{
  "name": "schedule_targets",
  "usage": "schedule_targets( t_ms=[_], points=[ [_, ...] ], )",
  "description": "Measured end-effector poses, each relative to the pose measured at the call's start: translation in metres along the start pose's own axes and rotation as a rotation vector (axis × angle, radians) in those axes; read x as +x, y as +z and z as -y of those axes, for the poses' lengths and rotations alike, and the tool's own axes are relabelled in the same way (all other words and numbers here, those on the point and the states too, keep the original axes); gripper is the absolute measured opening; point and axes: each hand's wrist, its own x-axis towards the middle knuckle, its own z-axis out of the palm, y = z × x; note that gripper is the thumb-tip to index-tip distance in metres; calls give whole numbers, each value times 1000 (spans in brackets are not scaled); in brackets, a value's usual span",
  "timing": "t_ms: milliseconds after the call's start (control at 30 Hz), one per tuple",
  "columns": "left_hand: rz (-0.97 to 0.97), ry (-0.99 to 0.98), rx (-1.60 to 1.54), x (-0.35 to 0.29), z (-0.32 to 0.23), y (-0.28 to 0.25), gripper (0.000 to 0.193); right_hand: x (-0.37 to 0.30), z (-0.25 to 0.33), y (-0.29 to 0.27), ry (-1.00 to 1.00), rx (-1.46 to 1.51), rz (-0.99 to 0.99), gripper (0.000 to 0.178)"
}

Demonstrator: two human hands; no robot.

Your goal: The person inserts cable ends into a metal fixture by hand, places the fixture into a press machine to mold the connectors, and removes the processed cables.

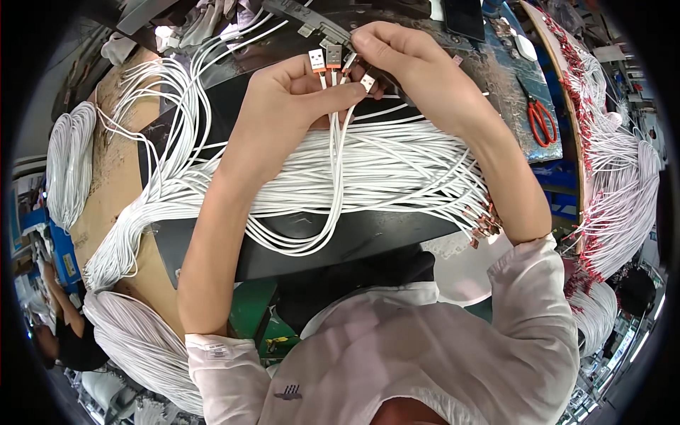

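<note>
My left hand [283, 99] is closed around several white USB cables [335, 163], which loop down below it. Their flat metal USB plugs [333, 57], some with orange collars, fan out above the fingers. My right hand [418, 67] is bent in close beside them, thumb and forefinger pressed together at a tilted plug and the end of a dark grey slotted strip [308, 20]. What those fingertips pinch is hidden. Under both hands a thick bundle of white cables [382, 166] lies across a black work surface [340, 237].
Orange-handled scissors [542, 122] lie on the blue-grey surface at right, near a white oval object [525, 47]. Red-tipped cable bundles [616, 212] hang beyond. Coiled white cables [71, 163] hang at far left; a larger bundle [142, 340] hangs lower left. Another person [67, 319] sits beyond.
</note>
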Motion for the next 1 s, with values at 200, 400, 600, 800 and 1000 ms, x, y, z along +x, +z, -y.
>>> schedule_targets(
  t_ms=[200, 400, 600, 800, 1000],
  points=[
    [-57, 25, -7, -3, 0, 0, 18, -3, 1, 3, 58, 106, 38, 29],
    [-73, -71, 32, -9, -8, 2, 20, -9, 12, -6, 73, 73, -120, 28],
    [-85, -60, -68, -3, -3, 6, 20, -8, 5, -1, -45, 55, -84, 28],
    [-40, -13, -79, -11, -1, 0, 22, -7, 11, -16, -52, -133, -38, 29],
    [25, -47, -104, -14, 2, 3, 24, -5, 3, -23, -30, -123, -1, 30]
  ],
)
